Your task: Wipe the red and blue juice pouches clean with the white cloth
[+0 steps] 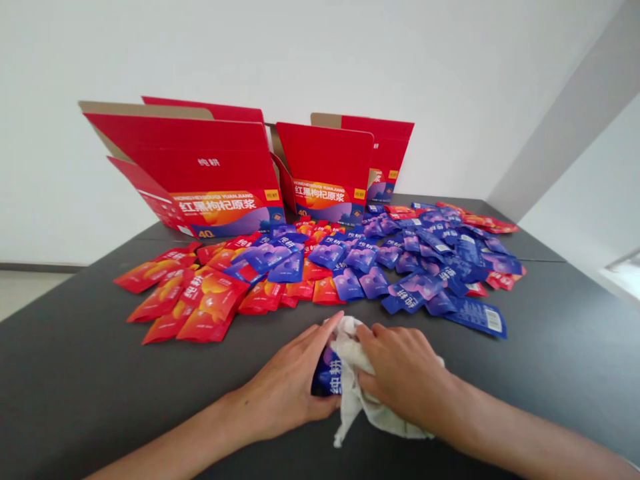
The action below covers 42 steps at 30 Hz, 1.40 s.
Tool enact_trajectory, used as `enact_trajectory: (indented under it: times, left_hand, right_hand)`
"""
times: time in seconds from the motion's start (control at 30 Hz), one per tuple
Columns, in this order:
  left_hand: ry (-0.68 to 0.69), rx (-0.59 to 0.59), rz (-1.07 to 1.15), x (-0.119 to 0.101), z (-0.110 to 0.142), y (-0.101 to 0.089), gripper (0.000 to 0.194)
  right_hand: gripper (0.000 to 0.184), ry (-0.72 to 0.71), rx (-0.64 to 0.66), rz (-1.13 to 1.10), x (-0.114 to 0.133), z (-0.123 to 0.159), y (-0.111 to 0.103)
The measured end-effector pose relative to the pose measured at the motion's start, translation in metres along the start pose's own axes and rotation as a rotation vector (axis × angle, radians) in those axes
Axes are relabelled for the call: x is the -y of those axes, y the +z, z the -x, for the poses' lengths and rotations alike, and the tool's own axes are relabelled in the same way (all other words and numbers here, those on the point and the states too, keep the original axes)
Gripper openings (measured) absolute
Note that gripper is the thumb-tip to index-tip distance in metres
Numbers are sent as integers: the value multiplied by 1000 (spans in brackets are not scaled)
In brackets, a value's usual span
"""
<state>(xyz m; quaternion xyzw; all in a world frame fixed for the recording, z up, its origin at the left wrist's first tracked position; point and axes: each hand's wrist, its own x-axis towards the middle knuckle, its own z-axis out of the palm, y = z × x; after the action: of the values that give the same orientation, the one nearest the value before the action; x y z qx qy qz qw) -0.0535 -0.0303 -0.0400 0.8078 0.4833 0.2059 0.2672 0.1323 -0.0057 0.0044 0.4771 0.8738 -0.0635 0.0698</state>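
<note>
Near the front of the dark table, my left hand [287, 387] is closed around a blue pouch [327, 375] with white characters printed on it. My right hand [405, 367] grips a white cloth [353, 363] and presses it against the pouch's right side, so that part of the pouch is hidden. One end of the cloth hangs down toward the tabletop. Just beyond my hands lie red pouches [210, 300] on the left and blue pouches [410, 288] from the middle to the right.
Open red cartons stand at the back: a large one [215, 167] on the left, a smaller one [325, 160] in the middle, another [397, 143] behind it. The grey table [565, 373] runs back to a white wall [320, 53]. A few red pouches [490, 222] lie far right.
</note>
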Motion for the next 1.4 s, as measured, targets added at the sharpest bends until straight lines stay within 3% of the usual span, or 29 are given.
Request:
enact_trajectory:
  times: [0.1,0.3,0.4,0.57,0.83,1.0,1.23,1.4]
  left_hand:
    - [5,-10,23,-1,-1,1,96]
    - [16,-8,33,3,0,1,96]
    - [-3,42,27,6,3,-5,91]
    - [-13,97,68,6,4,-13,74]
    - [-83,-36,77,0,-1,3,24]
    - [-100,-13,3,4,-2,3,42]
    - [-51,105,-5,-2,-6,-7,22]
    - [-118,85,-78,14,-3,2,48]
  right_hand:
    - [36,37,-2,26,-4,1,-1]
    - [30,-1,-91,-142,21,0,7]
    - [33,4,-55,-92,14,0,4]
    - [36,66,3,0,-10,-3,-6]
    - [31,-1,-39,-79,-9,-5,-2]
    - [33,-35,-66,-73,-6,2,1]
    - [35,72,5,66,-27,4,-10]
    - [36,-35,-45,-57,-2,3,2]
